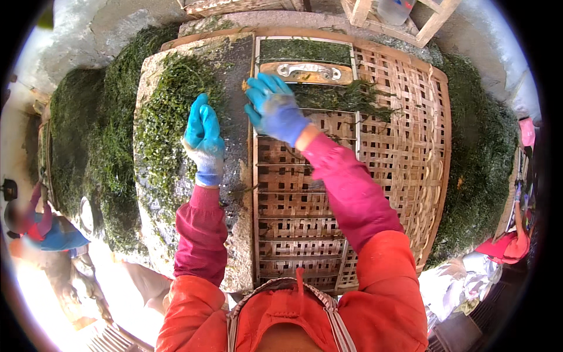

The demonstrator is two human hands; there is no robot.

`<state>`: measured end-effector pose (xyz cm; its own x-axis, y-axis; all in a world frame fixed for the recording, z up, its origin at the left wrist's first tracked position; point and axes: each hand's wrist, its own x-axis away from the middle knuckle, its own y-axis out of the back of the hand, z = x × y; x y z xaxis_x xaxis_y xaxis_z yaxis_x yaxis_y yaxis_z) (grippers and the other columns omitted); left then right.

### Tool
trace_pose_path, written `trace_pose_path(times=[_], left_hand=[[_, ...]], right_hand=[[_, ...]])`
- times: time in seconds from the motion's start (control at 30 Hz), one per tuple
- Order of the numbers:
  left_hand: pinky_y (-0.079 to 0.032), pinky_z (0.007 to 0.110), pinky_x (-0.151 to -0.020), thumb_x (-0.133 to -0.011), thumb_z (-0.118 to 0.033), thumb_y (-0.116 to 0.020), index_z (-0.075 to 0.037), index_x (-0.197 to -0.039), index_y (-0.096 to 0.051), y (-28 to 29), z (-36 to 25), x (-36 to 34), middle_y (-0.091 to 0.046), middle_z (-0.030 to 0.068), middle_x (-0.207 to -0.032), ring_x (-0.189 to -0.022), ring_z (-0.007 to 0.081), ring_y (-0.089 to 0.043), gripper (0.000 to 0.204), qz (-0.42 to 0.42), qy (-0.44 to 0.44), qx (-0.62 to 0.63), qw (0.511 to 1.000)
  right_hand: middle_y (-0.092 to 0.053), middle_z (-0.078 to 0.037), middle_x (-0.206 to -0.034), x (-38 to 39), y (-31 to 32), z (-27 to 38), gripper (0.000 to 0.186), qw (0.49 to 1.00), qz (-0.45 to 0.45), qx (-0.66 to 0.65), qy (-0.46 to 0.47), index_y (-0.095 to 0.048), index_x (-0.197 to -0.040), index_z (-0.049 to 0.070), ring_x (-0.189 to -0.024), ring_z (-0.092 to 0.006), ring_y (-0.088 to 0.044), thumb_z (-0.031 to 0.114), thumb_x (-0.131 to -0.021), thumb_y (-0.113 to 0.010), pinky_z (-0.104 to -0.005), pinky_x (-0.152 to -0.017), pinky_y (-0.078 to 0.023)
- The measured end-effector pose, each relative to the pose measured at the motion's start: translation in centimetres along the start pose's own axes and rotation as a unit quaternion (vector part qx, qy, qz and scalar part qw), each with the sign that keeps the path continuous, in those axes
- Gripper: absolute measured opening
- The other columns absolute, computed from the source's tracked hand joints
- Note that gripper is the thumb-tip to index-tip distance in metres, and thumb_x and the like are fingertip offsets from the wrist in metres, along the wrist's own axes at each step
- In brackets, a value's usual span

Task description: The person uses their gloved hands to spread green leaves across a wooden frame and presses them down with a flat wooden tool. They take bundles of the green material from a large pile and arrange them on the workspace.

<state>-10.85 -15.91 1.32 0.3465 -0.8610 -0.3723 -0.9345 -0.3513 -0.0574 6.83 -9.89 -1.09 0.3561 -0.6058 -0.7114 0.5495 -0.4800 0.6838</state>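
My left hand [203,138], in a blue-tipped glove, hangs over the left board's leafy green seaweed pile [167,108], fingers extended close together, holding nothing visible. My right hand [273,108], gloved alike and slightly blurred, has its fingers spread at the left edge of a metal grid frame [358,152] on a woven bamboo mat [410,176]. Beside it a band of seaweed [366,100] lies across the frame; whether my fingers touch it I cannot tell. Above sits a wooden block with a metal handle [308,73].
Large seaweed heaps flank the work surface [231,223] on the left [76,141] and right [475,164]. A wooden crate [422,32] stands at the top right. Other people [44,226] work at the far left and far right [510,246].
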Motion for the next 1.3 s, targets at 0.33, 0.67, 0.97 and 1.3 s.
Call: trace_pose_path(times=[0.33,0.67,0.97,1.3], left_hand=[[-0.045,0.05,-0.109,-0.098,-0.009,-0.066,0.0,-0.129,-0.065,5.3,1.9,1.5,-0.066,0.0204,-0.133,-0.126,0.0429,-0.059,0.033,0.063,-0.284,-0.324,0.9],[-0.043,0.052,-0.11,-0.093,-0.01,-0.069,-0.003,-0.13,-0.064,4.8,2.1,1.7,-0.066,0.0183,-0.133,-0.127,0.0428,-0.058,0.038,0.08,-0.275,-0.39,0.875],[-0.043,0.05,-0.111,-0.094,-0.017,-0.069,-0.006,-0.137,-0.062,2.4,2.5,-0.1,-0.064,0.0149,-0.138,-0.127,0.0384,-0.059,0.045,0.125,-0.324,-0.398,0.849],[-0.035,0.049,-0.118,-0.105,-0.036,-0.043,-0.011,-0.136,-0.062,-7.8,5.1,0.4,-0.056,0.0116,-0.146,-0.134,0.0333,-0.052,0.044,0.33,-0.366,-0.468,0.734]], right_hand=[[-0.061,-0.017,-0.14,5.4,9.0,-8.6,0.03,0.993,-0.025,-0.096,-0.067,-0.071,-0.108,0.006,-0.136,-0.0426,-0.052,0.004,-0.078,-0.073,-0.0518,-0.109,-0.048],[-0.058,-0.006,-0.148,2.0,2.8,-4.8,0.036,0.986,0.088,0.007,0.142,-0.075,-0.116,0.015,-0.144,-0.0305,-0.046,0.006,-0.081,-0.073,-0.0466,-0.121,-0.039],[-0.062,-0.018,-0.139,8.3,12.9,-10.8,0.03,0.974,-0.056,0.009,-0.218,-0.073,-0.117,0.006,-0.13,-0.034,-0.06,0.004,-0.086,-0.071,-0.0419,-0.108,-0.049],[-0.07,-0.019,-0.125,2.2,9.1,-3.1,0.026,0.996,0.036,-0.076,-0.003,-0.075,-0.115,0.003,-0.109,-0.0329,-0.072,0.006,-0.09,-0.072,-0.0399,-0.092,-0.059]])
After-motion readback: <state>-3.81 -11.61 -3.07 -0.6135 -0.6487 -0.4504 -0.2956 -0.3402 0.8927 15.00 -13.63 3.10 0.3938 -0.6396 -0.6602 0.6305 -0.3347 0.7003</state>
